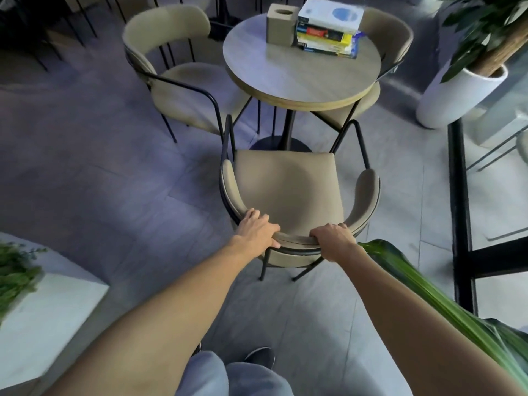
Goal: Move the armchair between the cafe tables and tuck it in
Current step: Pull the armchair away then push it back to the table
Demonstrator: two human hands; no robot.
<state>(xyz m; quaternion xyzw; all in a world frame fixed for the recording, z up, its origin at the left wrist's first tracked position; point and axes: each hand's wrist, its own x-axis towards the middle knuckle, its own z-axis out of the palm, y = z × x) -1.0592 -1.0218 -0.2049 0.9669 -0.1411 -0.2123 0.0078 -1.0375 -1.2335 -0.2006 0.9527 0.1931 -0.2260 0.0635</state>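
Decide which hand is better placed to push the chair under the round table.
Neither alone: left hand and right hand both grip the chair backrest, evenly spaced, facing the table.

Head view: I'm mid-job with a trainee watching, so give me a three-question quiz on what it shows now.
1. True or false: both hands grip the armchair by its curved backrest.
2. What lies beside the stack of books on the round table? A) a cup B) a tissue box C) a laptop
3. Fill in: the armchair's seat is ___ under the table's top.

Key:
1. True: left hand and right hand clasp the backrest.
2. B, the tissue box.
3. Not yet.
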